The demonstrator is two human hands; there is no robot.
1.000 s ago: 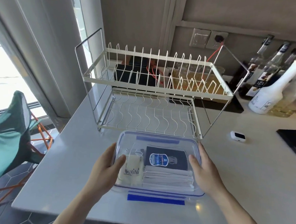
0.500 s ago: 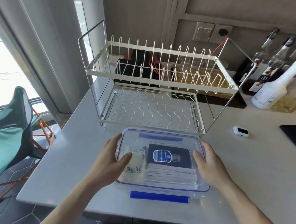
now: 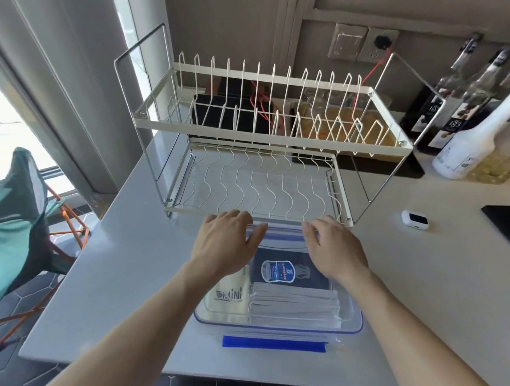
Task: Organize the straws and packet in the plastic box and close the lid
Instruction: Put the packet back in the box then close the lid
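Both hands — left hand (image 3: 225,244) and right hand (image 3: 333,251) — are pressing with relaxed fingers on the far latch (image 3: 282,235) at 12 o'clock of the plastic box (image 3: 352,321); its long axis is running 9-to-3 — equally near both.

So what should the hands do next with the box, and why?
Probably press the far blue latch down to lock the lid. The lid already sits on the plastic box, with the straws and packet inside, and the left hand and right hand have their fingers at that far edge. The near blue latch looks unfastened too, so it would come after.
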